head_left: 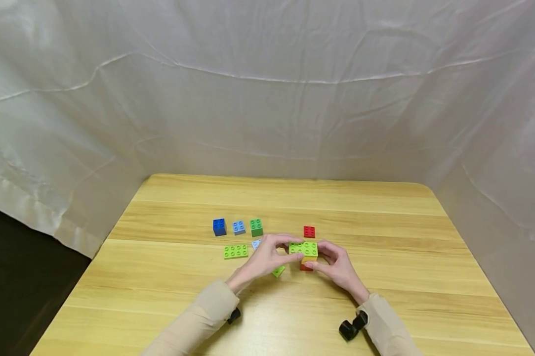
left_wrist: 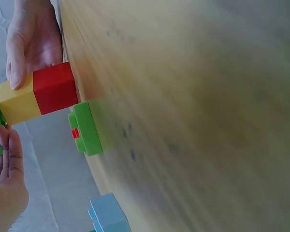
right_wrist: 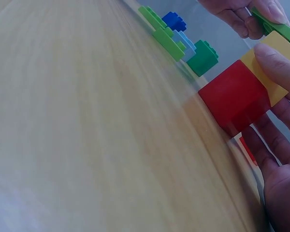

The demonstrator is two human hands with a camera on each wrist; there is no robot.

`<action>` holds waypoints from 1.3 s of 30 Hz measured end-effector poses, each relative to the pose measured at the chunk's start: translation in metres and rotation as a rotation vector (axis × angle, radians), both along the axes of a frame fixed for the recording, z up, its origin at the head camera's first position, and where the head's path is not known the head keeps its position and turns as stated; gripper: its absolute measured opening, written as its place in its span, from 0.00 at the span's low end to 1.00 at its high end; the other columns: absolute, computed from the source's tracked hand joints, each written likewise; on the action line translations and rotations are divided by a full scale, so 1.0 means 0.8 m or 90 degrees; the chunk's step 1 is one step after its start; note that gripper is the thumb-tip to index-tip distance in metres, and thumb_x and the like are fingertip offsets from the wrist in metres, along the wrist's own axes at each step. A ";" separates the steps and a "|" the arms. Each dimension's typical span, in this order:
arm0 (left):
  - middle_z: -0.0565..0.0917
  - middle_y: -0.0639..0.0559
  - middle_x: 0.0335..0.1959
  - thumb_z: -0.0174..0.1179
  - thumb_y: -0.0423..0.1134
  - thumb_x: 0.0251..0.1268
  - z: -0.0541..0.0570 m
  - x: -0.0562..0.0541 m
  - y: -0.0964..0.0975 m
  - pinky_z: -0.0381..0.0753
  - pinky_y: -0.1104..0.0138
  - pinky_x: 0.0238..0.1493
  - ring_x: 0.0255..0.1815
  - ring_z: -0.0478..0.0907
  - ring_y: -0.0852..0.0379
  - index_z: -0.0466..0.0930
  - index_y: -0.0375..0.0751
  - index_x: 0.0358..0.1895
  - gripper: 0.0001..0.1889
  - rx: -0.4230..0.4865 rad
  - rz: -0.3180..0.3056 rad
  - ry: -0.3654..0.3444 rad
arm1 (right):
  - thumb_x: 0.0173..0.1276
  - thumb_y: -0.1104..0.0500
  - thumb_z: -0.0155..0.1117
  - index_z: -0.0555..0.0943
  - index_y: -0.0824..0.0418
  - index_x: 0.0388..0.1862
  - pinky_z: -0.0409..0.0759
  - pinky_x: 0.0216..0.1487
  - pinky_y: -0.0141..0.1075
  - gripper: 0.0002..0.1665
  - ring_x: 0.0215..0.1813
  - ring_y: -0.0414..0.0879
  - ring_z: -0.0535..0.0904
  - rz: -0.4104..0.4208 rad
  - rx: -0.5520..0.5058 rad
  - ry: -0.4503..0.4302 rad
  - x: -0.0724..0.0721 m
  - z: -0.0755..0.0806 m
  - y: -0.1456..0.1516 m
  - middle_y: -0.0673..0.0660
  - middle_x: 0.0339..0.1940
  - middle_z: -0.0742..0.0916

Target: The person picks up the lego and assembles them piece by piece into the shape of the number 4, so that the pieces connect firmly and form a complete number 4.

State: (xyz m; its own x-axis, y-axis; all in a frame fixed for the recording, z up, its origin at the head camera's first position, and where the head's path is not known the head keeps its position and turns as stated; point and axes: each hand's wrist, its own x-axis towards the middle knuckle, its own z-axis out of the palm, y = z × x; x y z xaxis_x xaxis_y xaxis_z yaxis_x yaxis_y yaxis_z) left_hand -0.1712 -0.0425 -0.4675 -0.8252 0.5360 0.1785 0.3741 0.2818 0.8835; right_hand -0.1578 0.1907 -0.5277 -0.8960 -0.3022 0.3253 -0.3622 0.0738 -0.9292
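A red brick (left_wrist: 54,88) stands on the table with a yellow brick (left_wrist: 20,100) on top of it. Over the yellow brick sits a flat lime-green brick (head_left: 304,248), its left end jutting out past the stack. My left hand (head_left: 267,258) pinches that overhanging end between thumb and fingers. From the other side my right hand (head_left: 340,269) grips the yellow brick, thumb on its near face and fingers behind. Beside the stack, partly under my left hand, lies a small lime-green brick (left_wrist: 89,129).
To the left lie a flat lime-green brick (head_left: 235,251), a dark blue brick (head_left: 219,227), a light blue brick (head_left: 238,227) and a green brick (head_left: 256,228). Another light blue brick (head_left: 256,244) is half hidden by my left hand. A small flat red brick (head_left: 309,232) lies behind the stack.
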 end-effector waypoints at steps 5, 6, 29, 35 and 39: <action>0.87 0.49 0.57 0.68 0.43 0.65 0.000 -0.001 -0.001 0.80 0.69 0.44 0.38 0.77 0.64 0.85 0.43 0.57 0.19 -0.003 -0.006 0.008 | 0.57 0.73 0.74 0.79 0.74 0.54 0.81 0.60 0.24 0.24 0.53 0.30 0.83 -0.003 0.003 -0.002 0.001 0.001 0.000 0.36 0.50 0.86; 0.87 0.49 0.57 0.69 0.43 0.65 0.000 -0.002 -0.001 0.80 0.70 0.43 0.38 0.77 0.64 0.85 0.43 0.57 0.18 -0.004 -0.007 0.009 | 0.57 0.73 0.74 0.79 0.74 0.54 0.81 0.60 0.24 0.24 0.53 0.30 0.83 -0.004 0.004 -0.003 0.001 0.001 -0.001 0.36 0.50 0.86; 0.88 0.51 0.50 0.69 0.44 0.65 0.004 -0.008 -0.002 0.76 0.76 0.34 0.33 0.76 0.64 0.85 0.43 0.56 0.18 -0.042 -0.019 0.007 | 0.57 0.73 0.74 0.79 0.74 0.54 0.80 0.61 0.24 0.25 0.53 0.31 0.83 -0.004 0.008 -0.004 0.000 0.002 0.000 0.36 0.50 0.86; 0.88 0.51 0.50 0.69 0.44 0.65 0.006 -0.009 -0.002 0.77 0.76 0.35 0.33 0.76 0.65 0.86 0.44 0.56 0.18 -0.060 -0.024 0.023 | 0.58 0.72 0.74 0.80 0.73 0.54 0.81 0.61 0.25 0.24 0.53 0.31 0.83 -0.003 0.012 -0.013 0.000 0.003 0.000 0.36 0.50 0.86; 0.88 0.51 0.50 0.69 0.44 0.65 0.005 -0.010 -0.002 0.77 0.75 0.36 0.33 0.76 0.66 0.86 0.44 0.55 0.17 -0.061 -0.026 0.030 | 0.58 0.72 0.74 0.80 0.73 0.54 0.81 0.60 0.24 0.24 0.53 0.31 0.83 -0.006 0.012 -0.020 0.001 0.004 0.000 0.36 0.49 0.86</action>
